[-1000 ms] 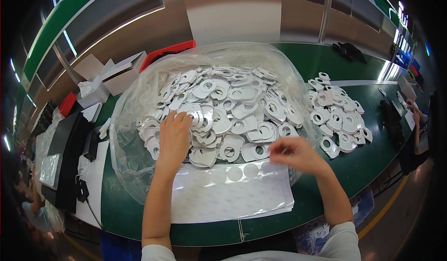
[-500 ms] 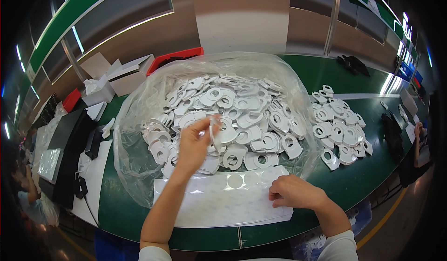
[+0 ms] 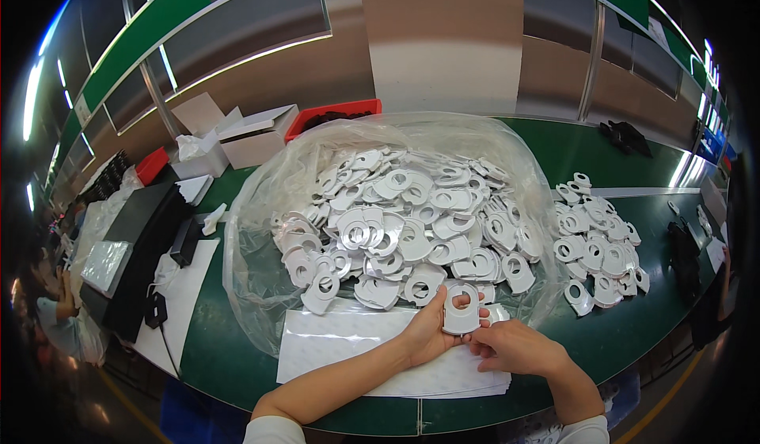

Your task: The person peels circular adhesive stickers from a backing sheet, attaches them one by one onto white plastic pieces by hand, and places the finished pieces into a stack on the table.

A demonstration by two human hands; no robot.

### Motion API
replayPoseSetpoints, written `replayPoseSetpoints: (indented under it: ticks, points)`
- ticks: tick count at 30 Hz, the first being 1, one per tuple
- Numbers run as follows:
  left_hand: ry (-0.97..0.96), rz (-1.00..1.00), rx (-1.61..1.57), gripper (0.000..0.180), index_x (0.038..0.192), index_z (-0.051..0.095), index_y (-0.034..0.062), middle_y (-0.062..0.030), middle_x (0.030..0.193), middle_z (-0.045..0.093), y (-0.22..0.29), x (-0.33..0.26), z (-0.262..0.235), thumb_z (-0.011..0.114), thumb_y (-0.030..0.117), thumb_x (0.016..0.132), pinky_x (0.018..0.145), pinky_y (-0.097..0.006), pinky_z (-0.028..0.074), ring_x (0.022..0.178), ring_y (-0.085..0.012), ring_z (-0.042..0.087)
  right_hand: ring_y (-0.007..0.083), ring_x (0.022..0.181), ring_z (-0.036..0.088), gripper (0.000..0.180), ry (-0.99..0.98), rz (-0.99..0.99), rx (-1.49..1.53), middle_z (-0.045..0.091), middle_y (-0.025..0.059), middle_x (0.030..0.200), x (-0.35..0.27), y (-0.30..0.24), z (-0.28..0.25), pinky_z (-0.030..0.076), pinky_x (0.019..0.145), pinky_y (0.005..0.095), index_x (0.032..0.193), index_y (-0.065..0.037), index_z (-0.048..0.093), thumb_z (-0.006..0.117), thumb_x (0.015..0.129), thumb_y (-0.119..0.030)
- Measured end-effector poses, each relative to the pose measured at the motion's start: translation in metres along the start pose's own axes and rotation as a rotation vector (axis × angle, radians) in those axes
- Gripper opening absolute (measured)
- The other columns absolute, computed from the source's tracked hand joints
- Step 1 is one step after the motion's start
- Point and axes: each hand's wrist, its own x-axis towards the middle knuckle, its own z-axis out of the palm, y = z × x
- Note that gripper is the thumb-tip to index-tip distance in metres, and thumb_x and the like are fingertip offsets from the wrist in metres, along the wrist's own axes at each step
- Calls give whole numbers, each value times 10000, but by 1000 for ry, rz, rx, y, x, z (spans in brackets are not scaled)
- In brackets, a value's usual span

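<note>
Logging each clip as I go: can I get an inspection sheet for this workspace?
Surface: green bench.
Job's things: white holed part, held by both hands over a stack of clear sheets; parts heaped in an open plastic bag; second pile beside it.
Clutter: white boxes, red tray, black cases.
Grippers: left hand and right hand grip the part.
Cables: black cord.
Surroundings: another person at left.

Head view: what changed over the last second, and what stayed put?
The left hand lifted one white ring-shaped piece off the heap in the clear bag and drew it toward the body. The right hand came over to meet it. The heap, the white sheets and the side pile did not move.
</note>
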Motion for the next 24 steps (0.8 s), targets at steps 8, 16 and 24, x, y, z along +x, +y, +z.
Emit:
replayPoseSetpoints:
  ticks: [8,16,24]
  points:
    - [18,6,1,657,1331,425,106,-123,1205,548,-2,1,2,99,545,969,789,-311,443,1095,-210,526,216,761,603,118,15,-187,-46,618,47,805,-7,7,-9,468,703,305,789,-82,698,739,701,-150]
    - [91,42,53,653,1307,438,87,-143,1178,562,-1,-1,7,105,538,972,788,-326,457,1067,-238,549,127,767,532,42,311,-578,897,536,49,831,-4,10,-26,441,676,249,780,-5,644,678,789,-26]
    - [-6,66,125,643,1210,473,64,-138,1135,570,-5,0,1,104,534,974,772,-340,460,1030,-243,562,61,653,505,146,582,91,1181,572,23,887,36,34,18,444,573,220,921,-11,598,644,870,-140]
